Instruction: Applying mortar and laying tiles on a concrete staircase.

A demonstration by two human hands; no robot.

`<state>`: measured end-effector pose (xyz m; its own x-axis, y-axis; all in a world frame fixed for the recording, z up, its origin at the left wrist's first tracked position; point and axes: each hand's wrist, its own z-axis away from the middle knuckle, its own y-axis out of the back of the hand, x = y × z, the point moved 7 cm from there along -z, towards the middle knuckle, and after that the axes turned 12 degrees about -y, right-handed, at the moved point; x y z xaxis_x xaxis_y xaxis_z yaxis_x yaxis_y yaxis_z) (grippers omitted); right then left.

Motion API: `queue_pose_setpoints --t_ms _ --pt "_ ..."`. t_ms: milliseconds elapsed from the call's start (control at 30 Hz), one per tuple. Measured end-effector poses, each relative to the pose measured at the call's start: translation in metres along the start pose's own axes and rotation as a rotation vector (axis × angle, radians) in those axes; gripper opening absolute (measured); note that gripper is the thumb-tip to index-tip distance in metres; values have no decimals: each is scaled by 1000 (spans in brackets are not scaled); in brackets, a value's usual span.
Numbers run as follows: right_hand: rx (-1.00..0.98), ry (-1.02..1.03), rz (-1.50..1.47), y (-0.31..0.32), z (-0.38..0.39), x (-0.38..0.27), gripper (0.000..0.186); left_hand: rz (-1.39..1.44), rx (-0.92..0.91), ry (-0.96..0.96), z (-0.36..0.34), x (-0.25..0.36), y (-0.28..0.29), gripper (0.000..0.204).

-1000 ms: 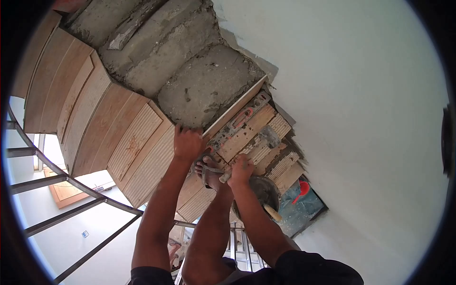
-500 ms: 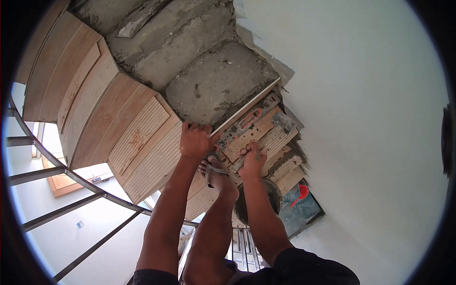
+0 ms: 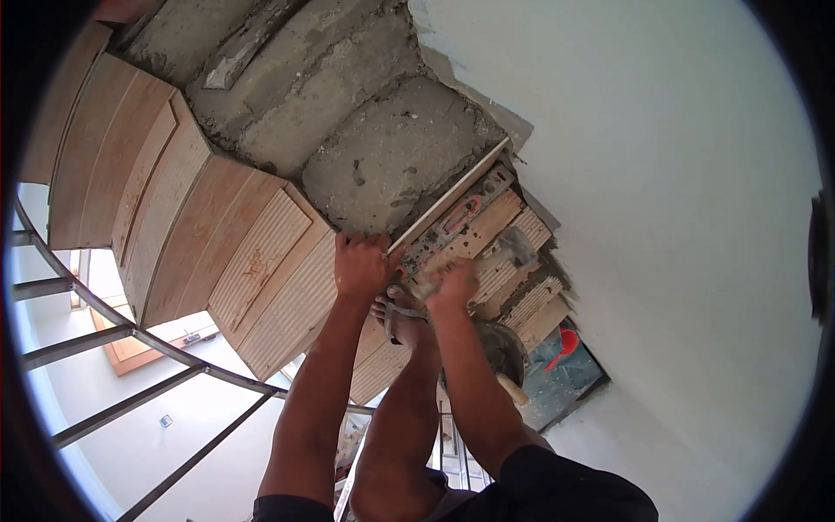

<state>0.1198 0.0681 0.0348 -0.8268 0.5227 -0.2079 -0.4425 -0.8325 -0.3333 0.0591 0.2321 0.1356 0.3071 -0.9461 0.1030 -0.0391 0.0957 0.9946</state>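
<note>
My right hand [image 3: 454, 283] is closed round the handle of a mallet [image 3: 520, 248] with a grey, mortar-smeared head; hand and handle are slightly blurred. The mallet head is over the ribbed, wood-coloured step. My left hand [image 3: 361, 265] has its fingers curled over the near end of an upright tile [image 3: 448, 193], whose pale top edge runs up to the wall. Behind that tile is a step of grey mortar [image 3: 396, 157]. A mortar-spattered spirit level [image 3: 461, 213] with red parts lies along the tile's front. My sandalled foot [image 3: 404, 320] stands just below my left hand.
Wood-look tiled steps [image 3: 230, 235] curve up at the left beside a metal railing [image 3: 165, 348]. A dark bucket [image 3: 500, 348], with a wooden handle [image 3: 511, 389] over its rim, is beside my right forearm. A red scoop [image 3: 565, 346] lies near the white wall [image 3: 678, 217].
The mallet head has moved down and away from the spirit level, and my right hand has shifted slightly left. My left hand keeps its hold on the tile. The wooden handle at the bucket now shows.
</note>
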Motion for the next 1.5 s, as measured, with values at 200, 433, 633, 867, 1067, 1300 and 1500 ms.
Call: queue_pose_setpoints --t_ms 200,433,633,867,1067,1300,1500 --pt "-84 -112 179 -4 9 42 12 -10 -6 -16 -3 -1 -2 40" --pt "-148 -174 265 0 9 40 11 -9 16 -7 -2 0 -2 41" --pt "-7 28 64 15 19 26 12 -58 102 -39 -2 2 0 40" --pt "-75 -54 120 7 9 42 13 -57 -6 3 -3 0 -6 42" --pt "-87 -177 200 2 0 41 11 -47 -11 26 -3 0 -6 42" --pt "-13 -115 38 -8 1 33 16 -45 81 8 -1 2 0 43" --pt "-20 -59 6 13 28 31 21 -15 38 22 1 1 -4 43"
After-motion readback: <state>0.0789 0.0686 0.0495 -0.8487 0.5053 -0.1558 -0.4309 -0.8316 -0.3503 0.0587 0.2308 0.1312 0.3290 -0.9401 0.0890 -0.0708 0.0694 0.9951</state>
